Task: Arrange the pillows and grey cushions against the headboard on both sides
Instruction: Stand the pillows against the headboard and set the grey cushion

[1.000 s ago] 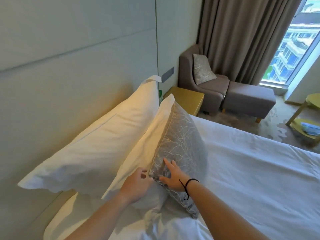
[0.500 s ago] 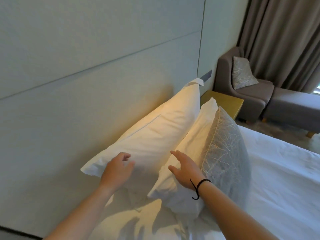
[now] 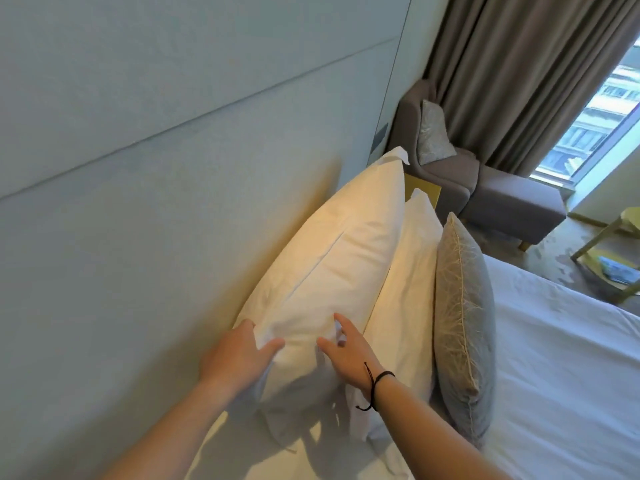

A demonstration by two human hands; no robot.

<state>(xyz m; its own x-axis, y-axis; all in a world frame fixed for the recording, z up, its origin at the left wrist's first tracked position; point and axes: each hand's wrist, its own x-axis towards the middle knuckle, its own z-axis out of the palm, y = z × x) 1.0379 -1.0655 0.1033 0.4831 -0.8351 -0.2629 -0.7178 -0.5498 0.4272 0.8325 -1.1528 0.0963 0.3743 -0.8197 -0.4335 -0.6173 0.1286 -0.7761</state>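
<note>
A large white pillow (image 3: 332, 268) stands on edge against the pale headboard (image 3: 138, 202). My left hand (image 3: 239, 355) clasps its near end on the headboard side, thumb on the front face. My right hand (image 3: 346, 348), with a black wrist cord, presses the same end from the other side, fingers spread. A second white pillow (image 3: 405, 289) leans behind it toward the bed. A grey patterned cushion (image 3: 460, 323) stands upright against that second pillow.
White bed sheet (image 3: 554, 375) spreads to the right. Beyond the pillows are a yellow bedside table (image 3: 420, 188), a grey armchair (image 3: 446, 174) holding another grey cushion (image 3: 431, 133), a grey ottoman (image 3: 512, 209), brown curtains, a window, and a yellow stool (image 3: 609, 265).
Both hands left the grey cushion and moved to the rear white pillow, now holding its near end. My view swung toward the headboard and then back right.
</note>
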